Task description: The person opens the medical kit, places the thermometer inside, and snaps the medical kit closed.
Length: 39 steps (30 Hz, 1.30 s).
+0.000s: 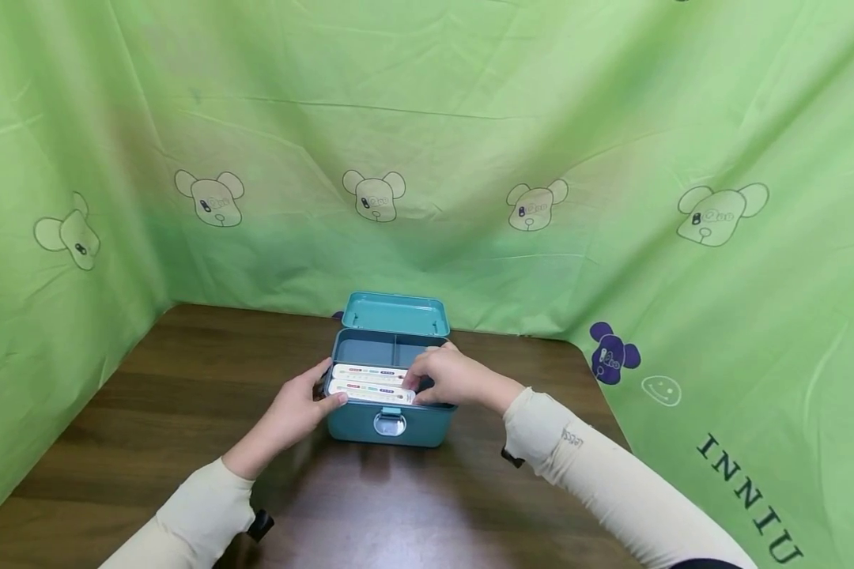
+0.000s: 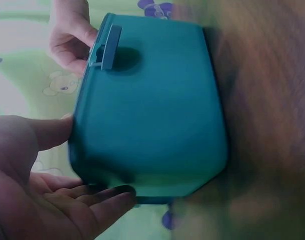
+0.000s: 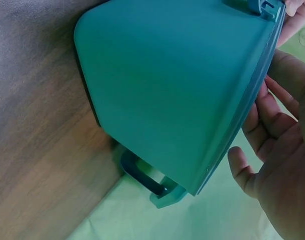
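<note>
A teal lidded storage box (image 1: pixel 390 431) stands on the table with its lid (image 1: pixel 396 314) raised at the back. Two long white packs with small coloured print lie side by side in its front part, a rear pack (image 1: pixel 366 374) and a front pack (image 1: pixel 370 392). My left hand (image 1: pixel 295 411) holds the box's front left corner, thumb at the rim and fingers along the side. Reaching over the right rim, my right hand (image 1: pixel 455 378) pinches the right end of the front pack. In the right wrist view the box wall (image 3: pixel 167 85) hides both packs.
A divider (image 1: pixel 395 350) splits the box's rear part. A clasp (image 1: pixel 390 423) sits on its front, and a handle (image 3: pixel 142 175) shows in the right wrist view. Green printed cloth (image 1: pixel 427 158) surrounds the brown wooden table (image 1: pixel 149 395) at the back and sides.
</note>
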### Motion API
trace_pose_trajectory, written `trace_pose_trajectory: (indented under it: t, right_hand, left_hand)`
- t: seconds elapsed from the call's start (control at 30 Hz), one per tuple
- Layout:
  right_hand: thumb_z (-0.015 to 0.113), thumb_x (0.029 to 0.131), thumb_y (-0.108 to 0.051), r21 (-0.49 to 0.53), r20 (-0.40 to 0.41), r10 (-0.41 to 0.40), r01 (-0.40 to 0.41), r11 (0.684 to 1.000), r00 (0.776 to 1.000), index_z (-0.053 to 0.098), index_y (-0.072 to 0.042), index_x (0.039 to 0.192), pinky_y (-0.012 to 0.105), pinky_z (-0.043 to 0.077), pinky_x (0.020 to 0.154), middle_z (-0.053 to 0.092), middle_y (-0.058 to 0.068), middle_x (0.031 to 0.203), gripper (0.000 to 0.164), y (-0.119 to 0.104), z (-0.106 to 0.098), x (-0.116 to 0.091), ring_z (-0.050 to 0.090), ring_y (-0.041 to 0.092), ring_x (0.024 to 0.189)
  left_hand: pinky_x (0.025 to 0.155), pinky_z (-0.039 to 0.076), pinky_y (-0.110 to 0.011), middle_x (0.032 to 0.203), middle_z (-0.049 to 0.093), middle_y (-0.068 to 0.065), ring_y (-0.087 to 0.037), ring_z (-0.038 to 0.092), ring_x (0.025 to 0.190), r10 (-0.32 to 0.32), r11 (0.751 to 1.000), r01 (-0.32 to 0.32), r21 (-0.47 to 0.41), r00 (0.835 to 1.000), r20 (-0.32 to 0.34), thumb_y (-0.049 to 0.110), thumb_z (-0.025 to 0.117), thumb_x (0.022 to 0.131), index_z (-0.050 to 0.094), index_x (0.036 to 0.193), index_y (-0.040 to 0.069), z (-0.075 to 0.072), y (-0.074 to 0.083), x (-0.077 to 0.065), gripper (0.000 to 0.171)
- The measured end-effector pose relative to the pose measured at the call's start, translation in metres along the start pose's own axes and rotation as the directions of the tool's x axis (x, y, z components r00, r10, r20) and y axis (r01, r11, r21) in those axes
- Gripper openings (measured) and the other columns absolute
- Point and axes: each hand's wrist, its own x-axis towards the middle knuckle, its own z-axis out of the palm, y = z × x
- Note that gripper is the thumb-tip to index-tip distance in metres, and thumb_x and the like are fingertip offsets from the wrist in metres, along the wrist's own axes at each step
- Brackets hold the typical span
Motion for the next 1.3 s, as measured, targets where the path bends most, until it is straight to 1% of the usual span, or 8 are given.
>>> trace_pose_trajectory:
  t: [0.3, 0.47, 0.57, 0.73, 0.83, 0.97, 1.13, 1.3]
  right_hand:
    - [0.081, 0.089, -0.025, 0.053, -0.08, -0.003, 0.007, 0.999, 0.997, 0.078, -0.019, 0.107, 0.043, 0.044, 0.097, 0.071, -0.011, 0.1, 0.019, 0.002, 0.003, -0.01, 0.059, 0.012, 0.102]
    - [0.077, 0.094, -0.023, 0.172, -0.195, 0.07, -0.036, 0.984, 0.978, 0.078, -0.017, 0.111, 0.038, 0.052, 0.091, 0.071, -0.008, 0.107, 0.019, 0.009, 0.012, -0.02, 0.059, 0.011, 0.104]
    - [0.076, 0.094, -0.02, 0.249, -0.308, 0.151, -0.074, 0.966, 0.939, 0.078, -0.015, 0.111, 0.041, 0.054, 0.091, 0.071, -0.006, 0.107, 0.018, 0.02, 0.016, -0.024, 0.061, 0.013, 0.103]
    - [0.074, 0.095, -0.014, 0.399, -0.48, 0.334, -0.137, 0.907, 0.811, 0.078, -0.01, 0.108, 0.044, 0.056, 0.086, 0.072, 0.001, 0.104, 0.014, 0.042, 0.017, -0.026, 0.063, 0.018, 0.095]
    - [0.074, 0.096, -0.016, 0.48, -0.512, 0.437, -0.176, 0.86, 0.74, 0.077, -0.01, 0.109, 0.041, 0.055, 0.083, 0.07, 0.004, 0.103, 0.014, 0.055, 0.018, -0.023, 0.062, 0.02, 0.093]
    - [0.072, 0.097, -0.02, 0.553, -0.52, 0.52, -0.197, 0.81, 0.678, 0.075, -0.009, 0.114, 0.037, 0.053, 0.082, 0.069, 0.009, 0.106, 0.021, 0.069, 0.026, -0.017, 0.061, 0.023, 0.094]
    - [0.072, 0.098, -0.022, 0.639, -0.497, 0.59, -0.192, 0.745, 0.636, 0.073, -0.007, 0.118, 0.033, 0.051, 0.084, 0.07, 0.01, 0.109, 0.026, 0.079, 0.04, -0.013, 0.06, 0.022, 0.097]
    - [0.073, 0.097, -0.025, 0.687, -0.43, 0.618, -0.206, 0.697, 0.659, 0.069, -0.003, 0.126, 0.039, 0.052, 0.093, 0.068, 0.015, 0.116, 0.037, 0.084, 0.049, -0.008, 0.061, 0.027, 0.106]
  left_hand:
    - [0.09, 0.059, -0.046, 0.126, 0.07, -0.015, -0.029, 0.068, 0.112, 0.081, 0.977, -0.063, 0.206, 0.993, -0.082, 0.034, 0.071, 0.098, 0.066, 0.133, 0.002, -0.018, 0.001, 0.016, 0.048]
    - [0.089, 0.057, -0.047, 0.123, 0.071, -0.014, -0.029, 0.067, 0.111, 0.085, 0.979, -0.063, 0.191, 0.99, -0.113, 0.032, 0.067, 0.101, 0.07, 0.127, 0.004, -0.025, -0.007, 0.033, 0.039]
    - [0.093, 0.055, -0.049, 0.127, 0.07, -0.015, -0.032, 0.065, 0.116, 0.087, 0.984, -0.067, 0.164, 0.989, -0.119, 0.03, 0.064, 0.102, 0.068, 0.13, 0.004, -0.028, -0.009, 0.045, 0.038]
    - [0.099, 0.052, -0.053, 0.135, 0.065, -0.018, -0.036, 0.06, 0.125, 0.065, 0.992, -0.049, 0.117, 0.989, -0.135, 0.033, 0.061, 0.104, 0.065, 0.135, 0.004, -0.035, -0.01, 0.067, 0.042]
    - [0.103, 0.05, -0.053, 0.139, 0.062, -0.019, -0.036, 0.057, 0.129, 0.042, 0.998, -0.036, 0.051, 0.991, -0.126, 0.035, 0.06, 0.105, 0.063, 0.137, 0.004, -0.035, -0.011, 0.083, 0.045]
    - [0.103, 0.052, -0.05, 0.141, 0.059, -0.019, -0.035, 0.059, 0.127, -0.011, 0.997, 0.004, -0.079, 0.995, -0.094, 0.035, 0.06, 0.105, 0.061, 0.139, 0.004, -0.029, -0.015, 0.103, 0.046]
    - [0.102, 0.053, -0.05, 0.14, 0.059, -0.023, -0.037, 0.065, 0.12, -0.078, 0.973, 0.063, -0.223, 0.995, -0.061, 0.032, 0.065, 0.102, 0.058, 0.141, 0.0, -0.021, -0.024, 0.115, 0.051]
    - [0.109, 0.047, -0.052, 0.149, 0.052, -0.024, -0.041, 0.06, 0.129, -0.11, 0.939, 0.109, -0.327, 0.994, 0.015, 0.03, 0.063, 0.103, 0.05, 0.148, -0.001, -0.022, -0.027, 0.119, 0.056]
